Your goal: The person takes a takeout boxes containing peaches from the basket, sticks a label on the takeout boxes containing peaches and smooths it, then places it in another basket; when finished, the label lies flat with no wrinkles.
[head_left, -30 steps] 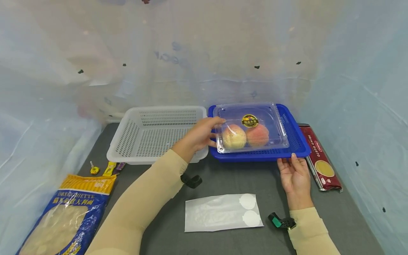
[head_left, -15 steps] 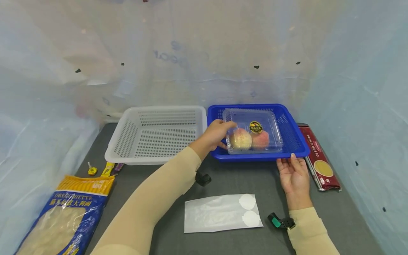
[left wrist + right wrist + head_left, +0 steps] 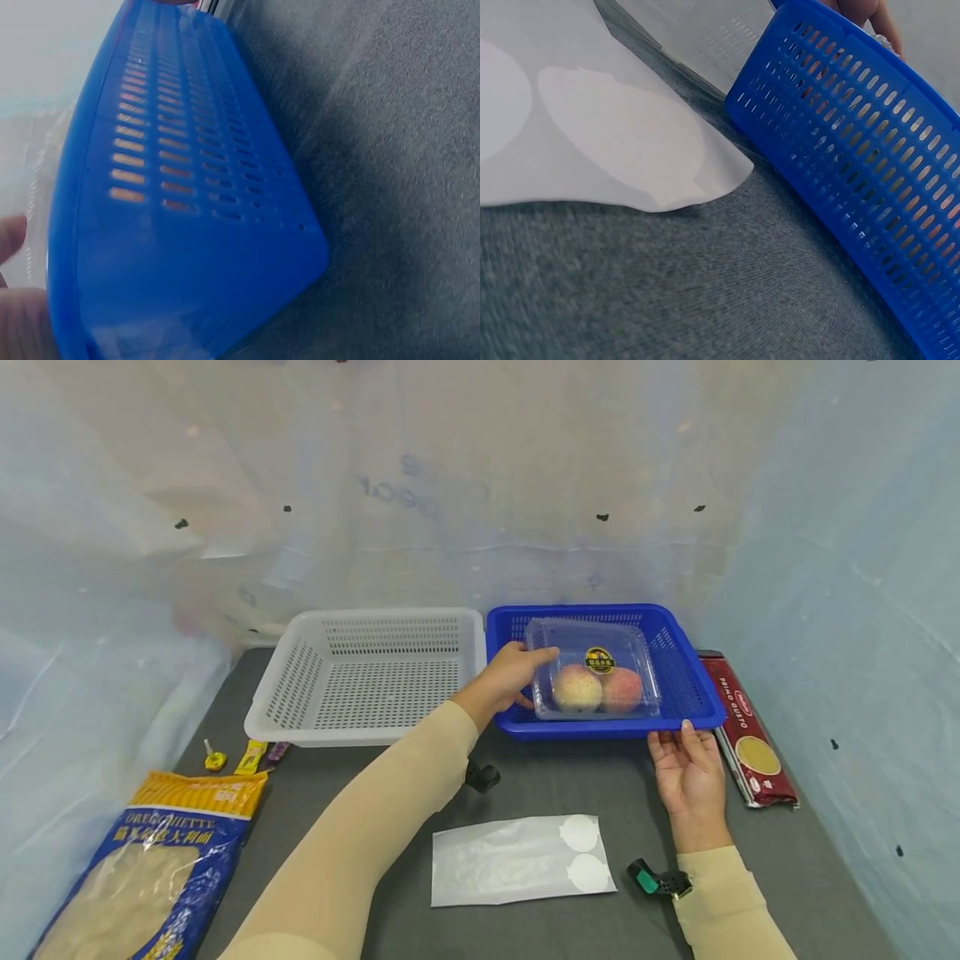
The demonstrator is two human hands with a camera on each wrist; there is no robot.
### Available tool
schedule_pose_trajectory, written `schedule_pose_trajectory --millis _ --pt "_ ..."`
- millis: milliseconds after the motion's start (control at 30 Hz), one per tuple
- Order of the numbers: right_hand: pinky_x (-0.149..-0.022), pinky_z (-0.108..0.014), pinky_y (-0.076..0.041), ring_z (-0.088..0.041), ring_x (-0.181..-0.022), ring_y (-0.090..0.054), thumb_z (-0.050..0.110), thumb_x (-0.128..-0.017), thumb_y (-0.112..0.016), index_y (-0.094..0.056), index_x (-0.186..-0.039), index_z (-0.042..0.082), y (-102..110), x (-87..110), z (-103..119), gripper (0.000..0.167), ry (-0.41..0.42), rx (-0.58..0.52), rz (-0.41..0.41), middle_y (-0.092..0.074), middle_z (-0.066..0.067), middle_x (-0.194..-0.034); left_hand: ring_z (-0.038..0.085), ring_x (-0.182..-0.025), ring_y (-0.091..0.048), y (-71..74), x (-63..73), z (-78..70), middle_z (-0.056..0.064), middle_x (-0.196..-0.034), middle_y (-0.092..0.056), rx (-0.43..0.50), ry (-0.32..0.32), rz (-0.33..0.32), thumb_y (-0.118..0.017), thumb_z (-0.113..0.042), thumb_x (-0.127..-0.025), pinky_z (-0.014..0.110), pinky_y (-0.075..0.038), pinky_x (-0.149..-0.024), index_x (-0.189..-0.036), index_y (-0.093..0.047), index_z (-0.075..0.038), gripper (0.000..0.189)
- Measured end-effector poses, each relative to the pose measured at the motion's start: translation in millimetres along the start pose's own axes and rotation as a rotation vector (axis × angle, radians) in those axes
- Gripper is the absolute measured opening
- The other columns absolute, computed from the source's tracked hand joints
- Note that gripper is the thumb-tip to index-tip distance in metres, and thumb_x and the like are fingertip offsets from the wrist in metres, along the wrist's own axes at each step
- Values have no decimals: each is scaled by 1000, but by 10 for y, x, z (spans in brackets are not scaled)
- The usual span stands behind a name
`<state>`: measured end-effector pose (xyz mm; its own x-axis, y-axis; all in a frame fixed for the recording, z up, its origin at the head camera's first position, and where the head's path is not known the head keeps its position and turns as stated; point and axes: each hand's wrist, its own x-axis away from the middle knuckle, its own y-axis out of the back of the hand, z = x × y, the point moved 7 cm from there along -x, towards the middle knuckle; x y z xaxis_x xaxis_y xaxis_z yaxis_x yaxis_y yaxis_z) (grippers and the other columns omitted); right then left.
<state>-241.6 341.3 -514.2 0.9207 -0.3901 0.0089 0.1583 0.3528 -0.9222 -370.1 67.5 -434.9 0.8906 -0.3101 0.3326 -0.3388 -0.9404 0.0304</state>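
In the head view a clear plastic fruit box (image 3: 628,647) with a round black and gold sticker lies inside the blue basket (image 3: 585,729). Two peaches (image 3: 577,687) show through its lid. My left hand (image 3: 504,678) holds the box by its left side, thumb over the lid and other fingers lower down. At the basket's front right corner, my right hand (image 3: 690,785) is palm up, thumb on the rim and fingers beneath it. Both wrist views show the basket's slotted wall; fingers of the left hand (image 3: 26,322) appear at the edge of the left wrist view.
A white basket (image 3: 300,737) stands left of the blue one. On the right lies a red pasta pack (image 3: 752,735). A silvery sheet (image 3: 517,862) lies in front. At left are an orecchiette bag (image 3: 150,860) and small wrapped items (image 3: 251,757).
My left hand has moved right and lowered the fruit box from above the blue basket into it. Inside the box the peaches have shifted slightly right. My right hand has stayed at the rim.
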Motion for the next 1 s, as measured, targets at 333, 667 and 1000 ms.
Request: schedule_pose_trajectory --millis 333,667,1000 --pt "-80 -43 -64 -32 -95 -65 -2 -110 -59 -52 -120 -5 2 -11 12 13 3 42 -27 -58 -22 -110 45 -160 -21 -20 -3 -13 18 -178 -20 -35 38 47 -62 -56 -109 71 -34 -117 -172 -25 -3 90" --pt "-79 -43 -64 -31 -91 -64 -1 -110 -60 -52 -114 -3 29 -2 10 9 16 52 -34 -58 -21 -104 41 -163 -15 -13 1 7 15 -181 -8 -2 23 23 -61 -66 -105 67 -31 -121 -175 -8 -4 107" --pt "-82 -42 -64 -30 -94 -64 -1 -110 -59 -52 -118 -4 3 3 12 11 7 72 -21 -57 -21 -108 35 -161 -26 105 121 -118 12 -177 -26 10 -113 -28 -56 -71 -105 56 -38 -120 -172 -24 -4 100"
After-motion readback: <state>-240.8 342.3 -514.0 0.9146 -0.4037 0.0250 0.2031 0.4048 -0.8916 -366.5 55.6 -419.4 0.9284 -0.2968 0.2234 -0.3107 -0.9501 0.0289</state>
